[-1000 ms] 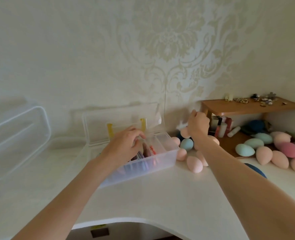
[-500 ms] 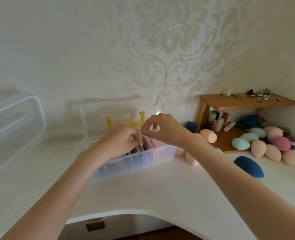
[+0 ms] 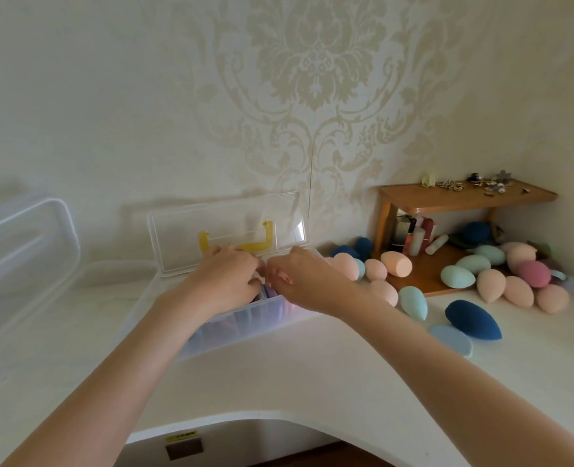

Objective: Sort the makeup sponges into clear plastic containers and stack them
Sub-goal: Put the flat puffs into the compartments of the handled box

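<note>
A clear plastic container [image 3: 245,323] stands at the middle of the white table, its lid [image 3: 225,227] with a yellow handle propped open against the wall. Purple and pink sponges show through its front wall. My left hand [image 3: 225,281] reaches into it, fingers curled onto a purple sponge [image 3: 269,294]. My right hand [image 3: 300,281] hovers over the container's right end with its fingers pinched together, touching the left hand; what it holds is hidden. Loose sponges lie to the right: peach [image 3: 397,264], mint [image 3: 457,276], dark blue [image 3: 472,320], light blue [image 3: 450,338], pink [image 3: 533,273].
A larger clear container [image 3: 23,251] leans at the far left, with a flat clear piece [image 3: 120,269] beside it. A small wooden shelf [image 3: 447,198] in the right corner carries trinkets on top and bottles below. The table's front edge [image 3: 228,417] curves inward.
My right hand left the sponge pile by the shelf and came left to the container, meeting my left hand. The left hand stayed in the container.
</note>
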`<action>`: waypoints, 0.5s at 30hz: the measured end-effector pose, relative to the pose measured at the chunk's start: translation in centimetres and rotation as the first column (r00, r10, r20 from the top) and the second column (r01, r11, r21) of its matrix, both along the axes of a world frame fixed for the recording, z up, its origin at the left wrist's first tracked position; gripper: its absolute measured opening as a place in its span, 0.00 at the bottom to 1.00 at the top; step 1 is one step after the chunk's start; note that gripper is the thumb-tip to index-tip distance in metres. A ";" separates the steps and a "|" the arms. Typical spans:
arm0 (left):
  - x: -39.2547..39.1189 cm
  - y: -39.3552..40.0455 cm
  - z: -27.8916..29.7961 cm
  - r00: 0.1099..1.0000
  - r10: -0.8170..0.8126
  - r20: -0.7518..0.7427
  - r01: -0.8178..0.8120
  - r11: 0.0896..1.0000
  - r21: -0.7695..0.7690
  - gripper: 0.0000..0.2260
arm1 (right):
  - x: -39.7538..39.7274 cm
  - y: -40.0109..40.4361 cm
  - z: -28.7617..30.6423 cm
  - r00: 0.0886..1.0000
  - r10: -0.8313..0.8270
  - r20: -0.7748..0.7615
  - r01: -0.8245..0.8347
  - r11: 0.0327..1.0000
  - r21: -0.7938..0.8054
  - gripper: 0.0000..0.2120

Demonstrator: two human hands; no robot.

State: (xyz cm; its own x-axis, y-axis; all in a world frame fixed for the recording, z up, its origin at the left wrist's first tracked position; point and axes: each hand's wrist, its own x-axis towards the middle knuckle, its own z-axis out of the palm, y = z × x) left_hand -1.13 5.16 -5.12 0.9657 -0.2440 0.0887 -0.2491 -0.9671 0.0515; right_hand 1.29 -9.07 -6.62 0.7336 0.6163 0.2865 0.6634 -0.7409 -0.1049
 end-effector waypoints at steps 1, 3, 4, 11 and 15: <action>-0.1 -0.2 0.2 1.000 -0.013 0.013 0.013 1.000 -0.021 0.15 | 0.0 -0.3 0.3 0.999 0.000 -0.040 0.003 0.997 0.075 0.13; -0.2 -0.9 0.6 0.998 -0.047 0.052 0.051 0.995 -0.083 0.15 | -0.1 -1.7 1.5 0.994 0.015 -0.104 0.008 0.976 0.218 0.12; -0.1 -1.6 0.8 0.995 -0.070 0.072 0.078 0.989 -0.125 0.14 | -0.1 -2.9 2.1 0.993 0.011 -0.117 0.021 0.962 0.272 0.11; 1.8 -10.3 0.5 0.956 -0.283 0.079 0.293 0.909 -0.297 0.12 | 1.6 -15.9 2.8 0.882 -0.463 -0.092 0.469 0.835 0.288 0.11; 2.9 -16.1 -0.2 0.933 -0.360 0.010 0.346 0.887 -0.307 0.13 | 2.4 -25.1 1.0 0.612 -0.767 -0.196 0.788 0.569 0.234 0.11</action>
State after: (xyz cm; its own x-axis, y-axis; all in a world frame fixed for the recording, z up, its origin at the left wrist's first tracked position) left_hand 1.75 -10.95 -5.30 0.8256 -0.5383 0.1694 -0.5614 -0.7529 0.3434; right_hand 3.74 -34.22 -5.58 0.9149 -0.2969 0.2735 -0.1712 -0.8990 -0.4031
